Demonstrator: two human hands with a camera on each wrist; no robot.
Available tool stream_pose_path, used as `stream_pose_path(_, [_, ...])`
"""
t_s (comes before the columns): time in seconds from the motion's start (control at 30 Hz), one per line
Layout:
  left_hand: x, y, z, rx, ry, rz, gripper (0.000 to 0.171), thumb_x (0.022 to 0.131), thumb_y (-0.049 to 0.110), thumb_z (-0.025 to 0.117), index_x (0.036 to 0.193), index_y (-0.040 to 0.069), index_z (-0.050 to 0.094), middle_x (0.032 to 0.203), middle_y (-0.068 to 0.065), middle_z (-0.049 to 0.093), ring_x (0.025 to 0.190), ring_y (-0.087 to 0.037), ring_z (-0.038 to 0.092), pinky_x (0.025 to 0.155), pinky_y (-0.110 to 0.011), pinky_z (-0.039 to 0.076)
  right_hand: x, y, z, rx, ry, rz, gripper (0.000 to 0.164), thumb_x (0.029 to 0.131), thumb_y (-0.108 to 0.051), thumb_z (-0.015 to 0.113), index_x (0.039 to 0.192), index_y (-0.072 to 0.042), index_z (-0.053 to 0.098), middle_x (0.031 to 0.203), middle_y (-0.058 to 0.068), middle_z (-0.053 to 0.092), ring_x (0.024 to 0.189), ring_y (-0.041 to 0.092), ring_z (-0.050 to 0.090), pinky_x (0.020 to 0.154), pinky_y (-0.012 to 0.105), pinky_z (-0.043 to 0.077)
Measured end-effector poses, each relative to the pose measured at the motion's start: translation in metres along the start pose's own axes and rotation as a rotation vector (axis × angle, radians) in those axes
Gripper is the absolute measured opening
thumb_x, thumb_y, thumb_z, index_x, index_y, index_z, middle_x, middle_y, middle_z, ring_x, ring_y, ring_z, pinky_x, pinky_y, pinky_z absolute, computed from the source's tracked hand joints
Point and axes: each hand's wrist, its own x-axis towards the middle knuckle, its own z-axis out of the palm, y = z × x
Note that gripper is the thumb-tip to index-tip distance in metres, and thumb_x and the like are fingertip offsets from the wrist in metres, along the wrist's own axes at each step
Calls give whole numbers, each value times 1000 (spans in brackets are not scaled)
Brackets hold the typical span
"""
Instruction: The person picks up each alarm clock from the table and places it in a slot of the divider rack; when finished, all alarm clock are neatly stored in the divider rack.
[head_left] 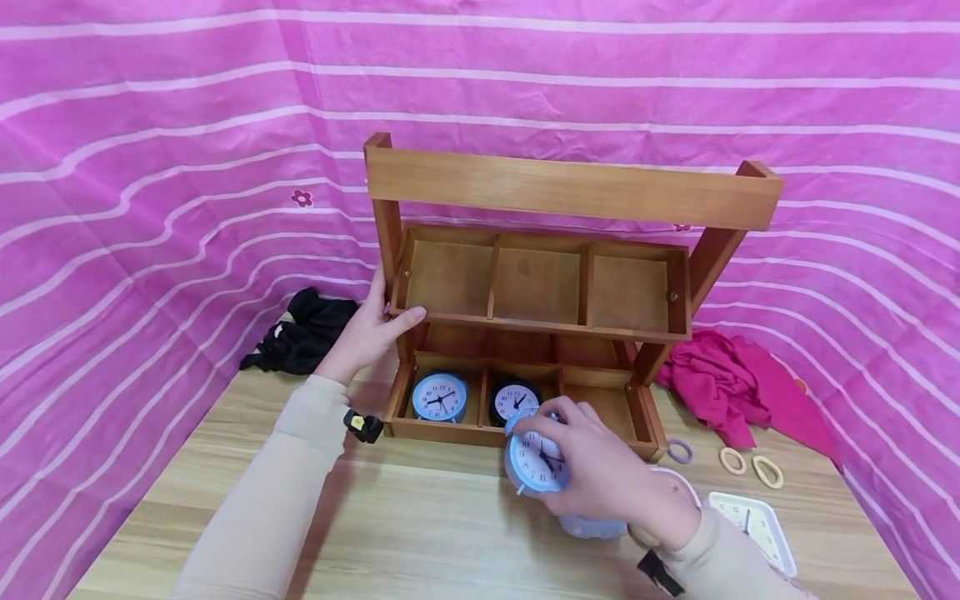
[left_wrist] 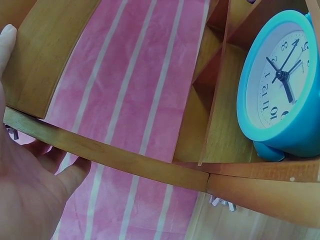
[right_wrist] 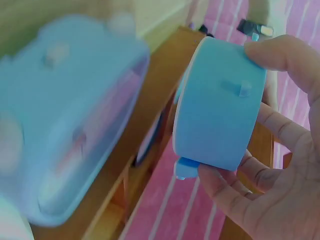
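My right hand (head_left: 592, 458) grips a light-blue alarm clock (head_left: 534, 457) by its rim, in front of the lower row of a wooden rack (head_left: 573, 185). In the right wrist view, fingers and thumb span the clock's blue casing (right_wrist: 217, 107). The left hand (head_left: 375, 332) holds the rack's left side, thumb at the upper tray (head_left: 540, 287) and fingers behind the side piece (left_wrist: 107, 150). In the lower tray, a blue alarm clock (head_left: 439, 398) stands in the left compartment and a black alarm clock (head_left: 516, 402) in the middle one, partly covered by the held clock.
On the table (head_left: 420, 525), a pale blue clock (head_left: 592, 527) lies under my right hand, beside a white square clock (head_left: 753, 529). A purple ring (head_left: 680, 442) and two cream rings sit right of the rack. Black cloth (head_left: 307, 333) lies left, pink cloth (head_left: 720, 383) right.
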Motion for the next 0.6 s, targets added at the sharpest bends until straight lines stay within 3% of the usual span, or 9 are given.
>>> stream_pose_path(0.1, [7, -17, 0, 25, 8, 11, 100, 100, 40, 70, 162, 53, -7, 175, 2, 13, 156, -35, 26, 122, -65, 25, 1, 8, -9, 14, 15, -20, 75, 64, -24, 96, 133, -32, 68, 133, -2, 54, 117, 25, 50, 89, 40, 52])
stream_pose_path(0.3, [6, -15, 0, 25, 5, 6, 101, 99, 41, 71, 161, 56, -7, 175, 2, 13, 156, -35, 26, 121, -65, 27, 3, 38, -24, 18, 28, -18, 78, 64, -17, 98, 136, -27, 68, 135, 4, 56, 118, 28, 51, 89, 43, 53])
stream_pose_path(0.6, [7, -16, 1, -10, 2, 15, 102, 100, 33, 71, 166, 44, -7, 175, -4, 12, 156, -38, 25, 122, -65, 23, 16, 86, -33, 59, -59, 19, 76, 67, -17, 98, 136, -23, 68, 135, 10, 56, 122, 35, 53, 91, 49, 58])
